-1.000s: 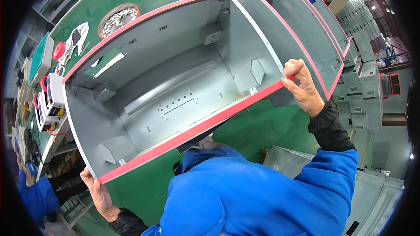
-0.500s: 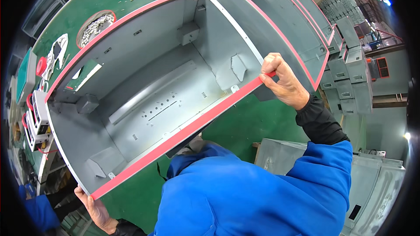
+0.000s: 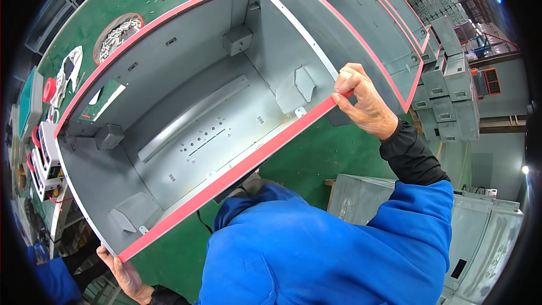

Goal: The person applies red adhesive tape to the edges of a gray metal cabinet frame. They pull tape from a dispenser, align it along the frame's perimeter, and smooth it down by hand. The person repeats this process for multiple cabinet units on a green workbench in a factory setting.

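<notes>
An open grey metal cabinet (image 3: 217,104) lies on its back, tilted across the view, its hollow inside facing up. Red tape (image 3: 237,175) runs along the near rim. At the right corner, my right hand (image 3: 364,99) pinches the end of that tape between thumb and curled fingers. My left hand (image 3: 125,274) is at the lower left corner, thumb on the tape's other end and fingers against the outer side of the rim. Along the far rim runs another red strip (image 3: 164,31); the short side rims look white.
Beyond stands another red-edged grey cabinet (image 3: 339,34). On the green table are a bowl of small pale parts (image 3: 117,39), a red tape roll (image 3: 49,89) and a white cloth (image 3: 69,73). Grey panels (image 3: 358,197) stand at the lower right; a blue sleeve (image 3: 56,277) shows lower left.
The view has shifted slightly, moving the cabinet a little up and left in the picture. Both hands keep their places at the two corners of the near rim.
</notes>
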The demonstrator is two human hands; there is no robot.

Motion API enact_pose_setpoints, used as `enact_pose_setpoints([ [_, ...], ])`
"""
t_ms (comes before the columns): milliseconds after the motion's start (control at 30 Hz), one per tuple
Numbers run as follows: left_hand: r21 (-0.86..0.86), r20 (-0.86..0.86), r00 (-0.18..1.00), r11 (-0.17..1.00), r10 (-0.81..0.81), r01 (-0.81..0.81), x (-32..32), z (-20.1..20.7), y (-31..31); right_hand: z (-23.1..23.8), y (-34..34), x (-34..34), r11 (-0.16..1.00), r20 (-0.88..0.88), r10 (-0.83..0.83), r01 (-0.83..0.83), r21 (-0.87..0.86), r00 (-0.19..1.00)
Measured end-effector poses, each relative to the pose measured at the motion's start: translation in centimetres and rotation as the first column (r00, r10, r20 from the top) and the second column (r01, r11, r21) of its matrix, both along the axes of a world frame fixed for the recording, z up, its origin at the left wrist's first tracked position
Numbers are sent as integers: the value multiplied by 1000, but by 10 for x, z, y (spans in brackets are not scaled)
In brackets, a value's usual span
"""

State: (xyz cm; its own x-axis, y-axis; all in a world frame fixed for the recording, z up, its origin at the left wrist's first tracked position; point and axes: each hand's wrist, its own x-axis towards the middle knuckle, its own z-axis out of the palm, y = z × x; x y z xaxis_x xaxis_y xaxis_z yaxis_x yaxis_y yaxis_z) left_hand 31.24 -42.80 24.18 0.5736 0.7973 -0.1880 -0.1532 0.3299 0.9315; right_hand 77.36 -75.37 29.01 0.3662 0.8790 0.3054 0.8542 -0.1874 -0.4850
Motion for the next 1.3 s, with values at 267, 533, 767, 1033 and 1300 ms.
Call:
enact_pose_setpoints([
  [267, 76, -26, 999, 997, 35, -33, 1, -2, 1, -3, -7, -6, 965, -385, -167, 231, 127, 908],
  [533, 72, -22, 997, 995, 70, -69, 2, -3, 0, -13, -12, -3, 963, -527, -105, 218, 156, 843],
  [767, 67, -27, 998, 996, 62, -60, 2, -3, 0, -10, -12, 0, 980, -331, -131, 172, 100, 935],
  [1033, 72, -36, 997, 995, 71, -68, -1, -4, 0, -12, -16, 9, 994, 86, -102, 99, 39, 991],
  [1300, 41, -15, 998, 998, 57, -57, 13, 6, -9, -50, -25, -9, 773, -647, -223, 537, 339, 729],
])
